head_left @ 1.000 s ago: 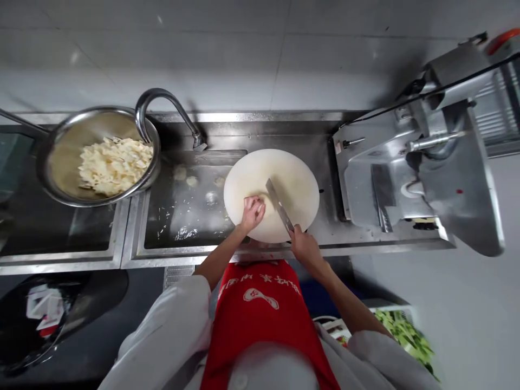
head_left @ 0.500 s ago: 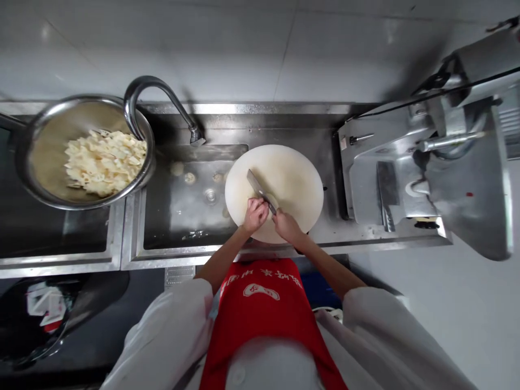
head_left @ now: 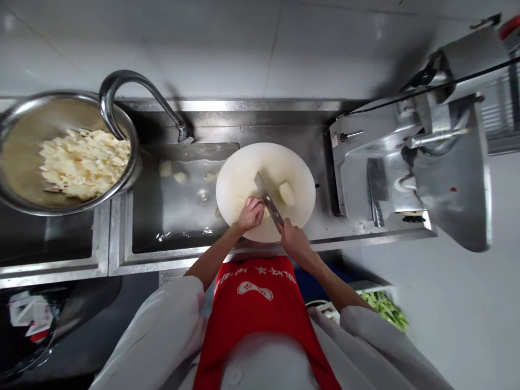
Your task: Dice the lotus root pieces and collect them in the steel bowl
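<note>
My right hand [head_left: 295, 238] is wrapped round the handle of a kitchen knife [head_left: 268, 200], whose blade points up and to the left over a white round cutting board [head_left: 239, 168]. Close against the blade's left side, my left hand [head_left: 250, 213] has its fingers curled together; what lies in them, if anything, is hidden. Right of the blade, apart from both hands, rests a pale peeled piece [head_left: 286, 193], seemingly lotus root. Small pale scraps lie by my left fingertips.
Left stands a large steel bowl [head_left: 20, 157] of pale slices [head_left: 85, 164], with a curved faucet [head_left: 138, 78] over its rim. Several pale pieces sit in the watery sink [head_left: 182, 208]. A slicing machine [head_left: 450, 168] and a cleaver [head_left: 377, 187] are at the right. Greens [head_left: 384, 309] fill a crate below.
The pale piece, earlier beneath the knife, now lies apart to its right. The knife and my right hand have shifted right across the board. The whole view has turned slightly.
</note>
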